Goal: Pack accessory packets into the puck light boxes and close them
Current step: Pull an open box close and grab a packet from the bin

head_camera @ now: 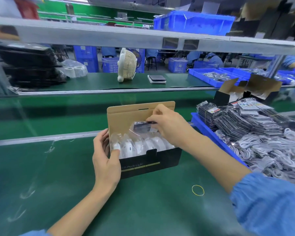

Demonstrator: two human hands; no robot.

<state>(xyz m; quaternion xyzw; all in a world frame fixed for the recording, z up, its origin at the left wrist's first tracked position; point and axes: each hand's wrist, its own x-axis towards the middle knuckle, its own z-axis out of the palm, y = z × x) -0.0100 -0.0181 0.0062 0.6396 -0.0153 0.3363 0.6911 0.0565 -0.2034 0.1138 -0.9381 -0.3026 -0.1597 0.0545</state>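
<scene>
Green matting covers the workbench [58, 176], where a black cardboard puck light box [150, 163] stands open near the middle, its brown lid flap [126, 116] upright. The left hand [106, 157] grips the box's left end, thumb hooked over the rim onto white bagged puck lights [148, 144]. The right hand [167, 123] pinches a dark accessory packet in clear plastic [142, 126] just above the lights, inside the box. A yellow rubber band [197, 190] lies toward the near right. At the right edge, a blue plastic tray [204, 128] holds heaped packets and white cables.
</scene>
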